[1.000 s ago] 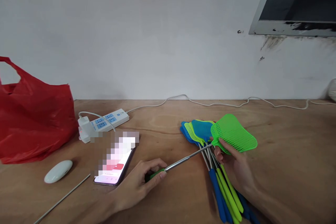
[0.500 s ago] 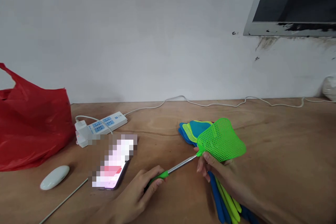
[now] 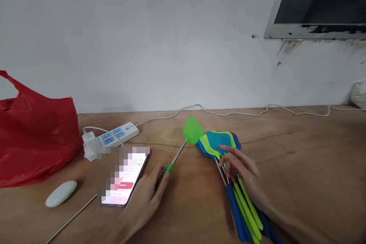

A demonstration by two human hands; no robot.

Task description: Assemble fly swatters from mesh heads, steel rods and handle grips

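Observation:
My left hand (image 3: 147, 194) is closed around the handle of a bright green fly swatter (image 3: 193, 129), whose metal shaft points up and away. The swatter's head is near the left edge of a pile of fly swatters (image 3: 219, 140). That pile has blue and yellow-green mesh heads, metal shafts, and blue and yellow-green handles (image 3: 247, 209) fanned toward me. Over the shafts is my right hand (image 3: 244, 169), fingers apart and slightly bent, nothing held in it. Whether its fingertips touch the pile I cannot tell.
Left of my hand lies a lit phone (image 3: 126, 179), partly blurred. Behind it is a power strip (image 3: 121, 133) with a white plug (image 3: 91, 145). A red plastic bag (image 3: 40, 141) and a white oval object (image 3: 61, 193) are farther left. A thin cord (image 3: 228, 114) runs along the wall.
My right hand has let go of the green swatter's neck and moved over the pile. My left hand has swung the swatter left and away, and its shaft looks shorter.

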